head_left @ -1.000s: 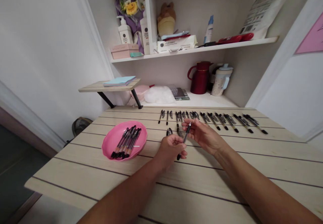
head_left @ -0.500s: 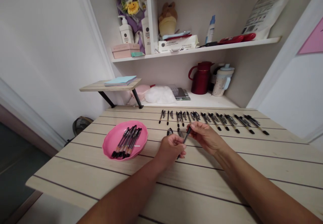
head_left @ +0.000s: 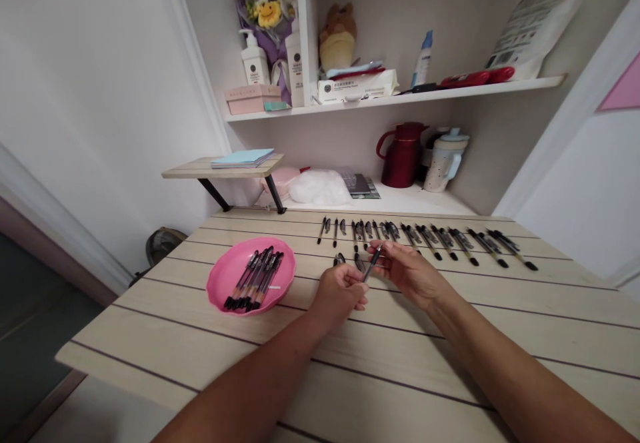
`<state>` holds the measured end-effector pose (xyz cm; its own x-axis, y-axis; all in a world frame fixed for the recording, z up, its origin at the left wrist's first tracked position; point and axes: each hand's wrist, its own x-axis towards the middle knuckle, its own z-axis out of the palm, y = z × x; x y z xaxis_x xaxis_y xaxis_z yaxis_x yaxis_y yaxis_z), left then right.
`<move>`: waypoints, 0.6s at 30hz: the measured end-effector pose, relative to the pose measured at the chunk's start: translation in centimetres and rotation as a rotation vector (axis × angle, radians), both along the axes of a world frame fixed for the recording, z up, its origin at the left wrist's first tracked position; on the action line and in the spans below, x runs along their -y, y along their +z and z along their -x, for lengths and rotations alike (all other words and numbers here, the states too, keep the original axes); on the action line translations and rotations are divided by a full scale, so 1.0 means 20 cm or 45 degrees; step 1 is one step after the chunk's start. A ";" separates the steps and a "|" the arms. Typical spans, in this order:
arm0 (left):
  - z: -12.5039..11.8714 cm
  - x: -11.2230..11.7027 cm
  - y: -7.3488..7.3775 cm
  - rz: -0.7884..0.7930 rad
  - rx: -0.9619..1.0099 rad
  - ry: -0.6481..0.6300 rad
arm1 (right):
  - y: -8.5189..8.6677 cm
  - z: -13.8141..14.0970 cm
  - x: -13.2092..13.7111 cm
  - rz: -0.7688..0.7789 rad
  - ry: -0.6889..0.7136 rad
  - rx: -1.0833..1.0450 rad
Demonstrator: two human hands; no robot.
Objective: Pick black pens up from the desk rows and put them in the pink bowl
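Observation:
My left hand (head_left: 343, 290) is closed around the lower part of a black and clear pen (head_left: 372, 264), held slanting up just above the table. Its narrow silvery point shows at the upper end. My right hand (head_left: 403, 266) has its thumb and fingers bent about that upper end. A short black clip piece, apparently a pen cap (head_left: 359, 262), lies just beyond my hands, and another dark piece (head_left: 339, 258) is partly hidden behind my left hand. To the left, a pink scalloped bowl (head_left: 219, 282) holds several black-ended pens (head_left: 255, 280).
Several pens and short caps (head_left: 463, 246) lie in a row along the back of the slatted table (head_left: 425, 370). Behind stand a red jug (head_left: 400, 156) and a pale tumbler (head_left: 443, 163). A small raised shelf (head_left: 190, 168) is at back left.
The pen's silvery point now shows past its dark grip, and my right fingers have shifted slightly around that end. The view has moved a little. My left hand keeps its hold.

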<state>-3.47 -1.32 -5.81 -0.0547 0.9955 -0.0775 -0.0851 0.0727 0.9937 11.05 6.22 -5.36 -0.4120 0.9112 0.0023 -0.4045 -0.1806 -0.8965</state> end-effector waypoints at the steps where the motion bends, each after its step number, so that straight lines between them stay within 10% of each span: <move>1: 0.00 0.00 0.00 -0.001 -0.012 -0.005 | 0.00 0.00 0.00 -0.007 -0.006 -0.007; 10: 0.05 -0.04 0.02 -0.079 -0.010 0.142 | 0.01 -0.01 -0.02 -0.084 -0.176 0.235; 18: 0.09 -0.05 0.06 -0.038 0.186 0.308 | -0.03 0.18 -0.11 -0.739 -0.370 1.567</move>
<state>-5.26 -0.35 -4.71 -0.2813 0.9568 -0.0730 -0.2389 0.0038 0.9710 7.49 8.38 -5.89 -0.2236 0.9573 0.1834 0.7322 0.2892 -0.6166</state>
